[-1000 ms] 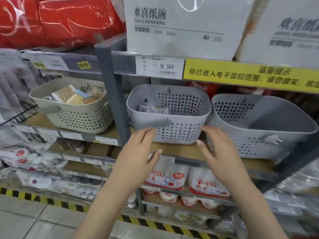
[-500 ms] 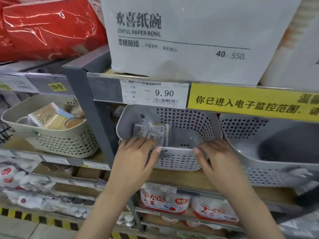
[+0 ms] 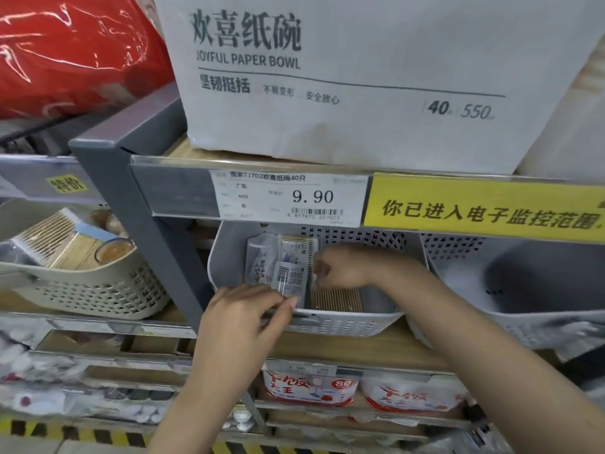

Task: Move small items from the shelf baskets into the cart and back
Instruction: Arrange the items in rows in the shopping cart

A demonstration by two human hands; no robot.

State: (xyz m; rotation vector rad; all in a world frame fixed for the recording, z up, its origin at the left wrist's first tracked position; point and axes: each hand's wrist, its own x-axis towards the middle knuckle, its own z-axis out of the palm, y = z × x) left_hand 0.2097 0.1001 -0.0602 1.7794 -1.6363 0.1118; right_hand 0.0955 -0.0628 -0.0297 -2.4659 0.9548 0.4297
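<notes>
1. My right hand (image 3: 340, 268) is inside the grey basket (image 3: 347, 322), fingers curled toward the small packets (image 3: 281, 265) standing against its left wall. I cannot tell whether it grasps one or only touches the stack.
2. My left hand (image 3: 244, 314) sits at the basket's front rim, fingertips pinching the lower edge of a clear barcoded packet (image 3: 289, 278). I judge it steadies the stack so the right hand can separate one item.
3. The packets stand upright because they lean on the wall; a bundle of thin wooden sticks (image 3: 337, 299) lies flat on the basket floor just beside them.
4. The basket rests on the wooden shelf (image 3: 360, 347), under the price rail (image 3: 294, 198), so I must reach in low from the front.
5. A beige basket (image 3: 82, 290) holding more small goods sits to the left, and another grey basket (image 3: 523, 290) to the right.
6. The cart is not in view; nothing has left the shelf yet.
</notes>
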